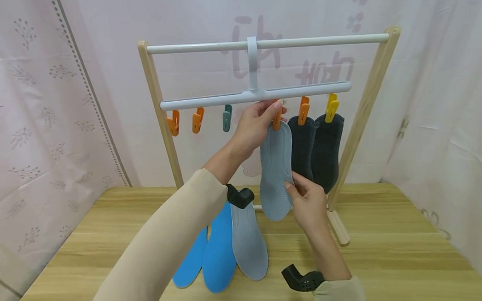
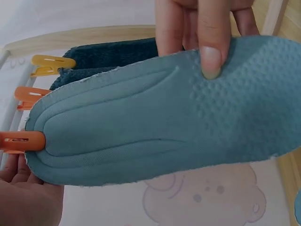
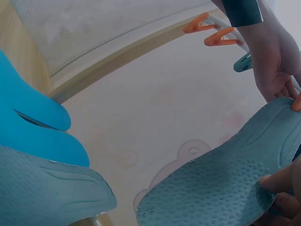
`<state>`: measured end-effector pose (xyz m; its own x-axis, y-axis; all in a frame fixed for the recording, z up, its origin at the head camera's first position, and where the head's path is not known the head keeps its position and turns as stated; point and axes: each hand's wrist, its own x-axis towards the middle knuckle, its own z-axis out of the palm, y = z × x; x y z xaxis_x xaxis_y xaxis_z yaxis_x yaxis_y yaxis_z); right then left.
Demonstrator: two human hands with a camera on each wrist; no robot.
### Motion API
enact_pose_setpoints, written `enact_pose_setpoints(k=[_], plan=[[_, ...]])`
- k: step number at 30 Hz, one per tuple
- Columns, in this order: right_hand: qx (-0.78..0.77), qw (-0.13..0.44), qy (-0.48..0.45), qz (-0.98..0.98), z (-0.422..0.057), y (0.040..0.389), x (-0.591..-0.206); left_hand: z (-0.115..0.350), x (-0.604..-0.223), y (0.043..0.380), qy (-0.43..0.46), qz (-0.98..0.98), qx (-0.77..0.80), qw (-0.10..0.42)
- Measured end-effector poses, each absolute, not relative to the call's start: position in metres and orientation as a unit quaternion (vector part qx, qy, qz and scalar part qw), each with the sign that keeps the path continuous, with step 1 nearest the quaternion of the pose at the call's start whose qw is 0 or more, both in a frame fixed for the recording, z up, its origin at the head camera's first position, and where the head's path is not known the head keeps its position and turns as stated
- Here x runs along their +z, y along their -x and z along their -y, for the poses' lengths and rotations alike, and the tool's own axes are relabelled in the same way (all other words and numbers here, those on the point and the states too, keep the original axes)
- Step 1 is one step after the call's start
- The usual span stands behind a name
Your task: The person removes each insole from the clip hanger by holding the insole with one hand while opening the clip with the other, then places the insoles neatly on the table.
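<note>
A grey insole (image 1: 275, 167) hangs toe-down from an orange clip (image 1: 277, 120) under the white hanger (image 1: 254, 95). My left hand (image 1: 260, 122) is at the top of that clip, thumb and fingers pinching it; in the left wrist view part of the hand shows behind the insole's clipped end. Lower down, my right hand (image 1: 309, 197) pinches the insole's right edge. The right wrist view shows its thumb (image 3: 275, 181) pressed on the dimpled surface. The clip's jaws sit over the insole's upper edge.
Two dark insoles (image 1: 327, 155) hang to the right from orange and yellow clips (image 1: 332, 107). Unused orange and green clips (image 1: 227, 118) hang at left. Blue insoles (image 1: 219, 251) and another grey insole (image 1: 250, 245) lie on the wooden table (image 1: 393, 251). A wooden-sided rack (image 1: 363, 112) carries the hanger.
</note>
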<state>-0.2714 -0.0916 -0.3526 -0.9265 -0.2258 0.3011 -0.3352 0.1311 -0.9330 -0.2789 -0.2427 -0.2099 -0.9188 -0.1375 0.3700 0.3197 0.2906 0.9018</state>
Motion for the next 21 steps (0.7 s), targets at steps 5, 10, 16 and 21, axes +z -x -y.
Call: enact_pose_setpoints(k=[5, 10, 16, 21], plan=[[0.628, 0.039, -0.180, 0.756, 0.0917, 0.2707, -0.3519, 0.2394, -0.2070, 0.2793, 0.039, 0.776, -0.597, 0.200], [0.629, 0.039, -0.181, 0.755, 0.0935, 0.2708, -0.3527, 0.2366, -0.2052, 0.2807, 0.009, 0.774, -0.600, 0.203], [0.630, 0.046, -0.184, 0.753, 0.0940, 0.2734, -0.3549, 0.2346, -0.2044, 0.2821, 0.000, 0.758, -0.618, 0.208], [0.629, 0.051, -0.181, 0.754, 0.0936, 0.2748, -0.3552, 0.2340, -0.2044, 0.2825, -0.001, 0.752, -0.625, 0.210]])
